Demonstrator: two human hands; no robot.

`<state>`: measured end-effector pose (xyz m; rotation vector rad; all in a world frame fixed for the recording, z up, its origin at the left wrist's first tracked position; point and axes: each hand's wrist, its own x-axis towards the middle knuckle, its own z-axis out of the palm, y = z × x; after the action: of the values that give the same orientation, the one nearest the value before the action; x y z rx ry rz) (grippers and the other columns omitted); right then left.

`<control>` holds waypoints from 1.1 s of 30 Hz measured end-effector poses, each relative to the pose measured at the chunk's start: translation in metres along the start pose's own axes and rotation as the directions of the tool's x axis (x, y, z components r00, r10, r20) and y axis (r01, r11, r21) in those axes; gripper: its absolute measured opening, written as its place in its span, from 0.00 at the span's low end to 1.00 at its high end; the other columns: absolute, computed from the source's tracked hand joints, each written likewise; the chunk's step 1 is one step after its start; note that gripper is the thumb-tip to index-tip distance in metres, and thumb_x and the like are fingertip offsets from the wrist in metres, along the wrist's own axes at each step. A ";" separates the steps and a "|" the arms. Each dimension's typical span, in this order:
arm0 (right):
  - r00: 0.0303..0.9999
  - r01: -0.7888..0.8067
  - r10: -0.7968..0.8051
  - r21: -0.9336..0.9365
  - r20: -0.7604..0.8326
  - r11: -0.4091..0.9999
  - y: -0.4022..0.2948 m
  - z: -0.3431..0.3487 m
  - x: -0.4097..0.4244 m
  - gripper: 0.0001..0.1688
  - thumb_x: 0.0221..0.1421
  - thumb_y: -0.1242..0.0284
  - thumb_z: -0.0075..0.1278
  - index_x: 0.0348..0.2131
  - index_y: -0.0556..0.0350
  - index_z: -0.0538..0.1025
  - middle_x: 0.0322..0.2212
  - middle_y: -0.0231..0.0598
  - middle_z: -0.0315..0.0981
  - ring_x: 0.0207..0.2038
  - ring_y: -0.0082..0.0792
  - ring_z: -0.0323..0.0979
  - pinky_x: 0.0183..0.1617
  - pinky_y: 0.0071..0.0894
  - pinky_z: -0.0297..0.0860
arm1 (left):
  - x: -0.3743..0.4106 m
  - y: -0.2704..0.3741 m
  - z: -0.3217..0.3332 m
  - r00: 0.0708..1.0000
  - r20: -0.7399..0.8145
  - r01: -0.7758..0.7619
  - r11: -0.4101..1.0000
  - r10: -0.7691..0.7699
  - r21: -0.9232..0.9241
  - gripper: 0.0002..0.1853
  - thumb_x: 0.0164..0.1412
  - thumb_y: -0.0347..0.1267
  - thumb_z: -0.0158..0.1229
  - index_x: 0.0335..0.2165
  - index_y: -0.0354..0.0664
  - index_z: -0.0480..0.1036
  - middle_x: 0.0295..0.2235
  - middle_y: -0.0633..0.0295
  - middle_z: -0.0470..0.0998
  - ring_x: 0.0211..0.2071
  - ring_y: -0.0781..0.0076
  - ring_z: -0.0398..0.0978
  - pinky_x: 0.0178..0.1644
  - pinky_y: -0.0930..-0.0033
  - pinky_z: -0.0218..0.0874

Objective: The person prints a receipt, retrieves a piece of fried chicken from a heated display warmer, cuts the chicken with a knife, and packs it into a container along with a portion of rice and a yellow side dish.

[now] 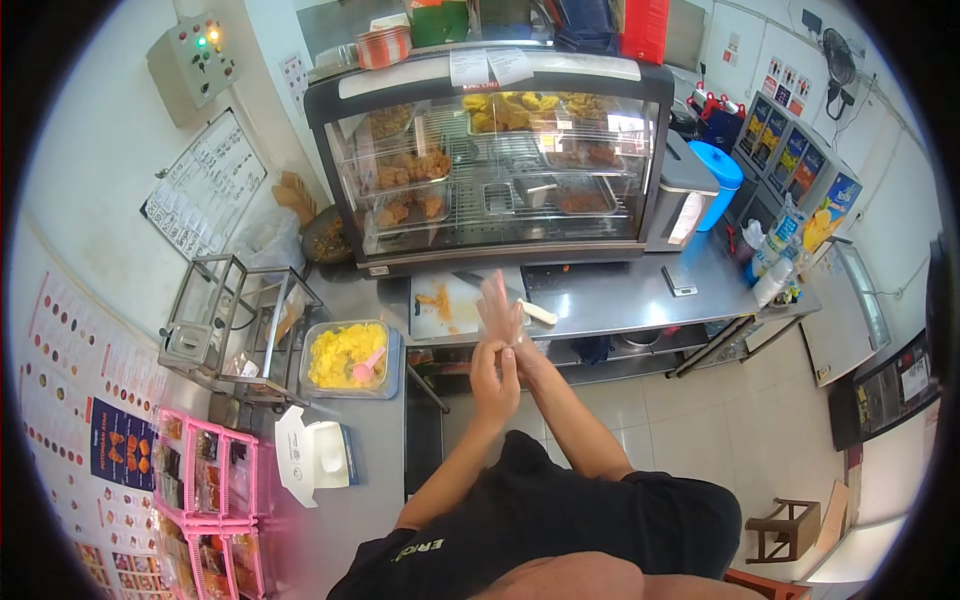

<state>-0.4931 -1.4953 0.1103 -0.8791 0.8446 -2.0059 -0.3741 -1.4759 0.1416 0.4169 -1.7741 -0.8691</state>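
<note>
My right hand is raised, fingers extended, inside a clear disposable plastic glove. The fingers of my left hand pinch the glove's cuff at my right wrist. Beneath and beyond the gloved hand lies a white cutting board on the steel counter. Brown fried crumbs or scraps are scattered over its left half. A knife with a white handle rests across the board's right side, its blade partly hidden by my right hand.
A glass food warmer with fried chicken stands behind the board. On the left are a plastic tub of yellow food with a pink scoop, an open paper box and pink racks. A small scale sits at right.
</note>
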 end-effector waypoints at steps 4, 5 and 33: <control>0.995 0.099 -0.099 -0.596 0.033 0.797 -0.009 -0.013 0.026 0.50 0.73 0.57 0.41 0.77 0.45 0.32 0.78 0.47 0.21 0.79 0.49 0.28 0.78 0.45 0.32 | -0.009 -0.011 0.007 0.998 0.035 0.058 0.996 -0.056 -0.071 0.11 0.73 0.34 0.52 0.40 0.34 0.71 0.32 0.54 0.72 0.33 0.63 0.72 0.41 0.63 0.65; 0.986 0.157 -0.161 -0.536 0.041 0.829 -0.007 -0.012 0.023 0.50 0.73 0.58 0.41 0.77 0.47 0.32 0.78 0.48 0.21 0.79 0.48 0.27 0.78 0.45 0.31 | -0.009 -0.012 0.008 0.999 0.037 0.038 0.996 -0.035 -0.083 0.12 0.74 0.34 0.52 0.40 0.33 0.70 0.32 0.54 0.72 0.33 0.64 0.71 0.41 0.62 0.65; 0.598 0.438 -0.769 -0.711 -0.227 0.551 -0.104 -0.064 0.079 0.61 0.64 0.34 0.46 0.78 0.42 0.39 0.77 0.52 0.31 0.78 0.53 0.32 0.79 0.59 0.33 | 0.033 -0.008 0.098 0.988 0.146 -0.029 0.988 0.051 -0.154 0.08 0.67 0.30 0.65 0.39 0.36 0.75 0.33 0.53 0.79 0.34 0.57 0.78 0.41 0.60 0.70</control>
<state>-0.6203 -1.4956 0.1807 -1.1093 1.7509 -2.7601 -0.4770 -1.4677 0.1412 0.2214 -1.8313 -1.0208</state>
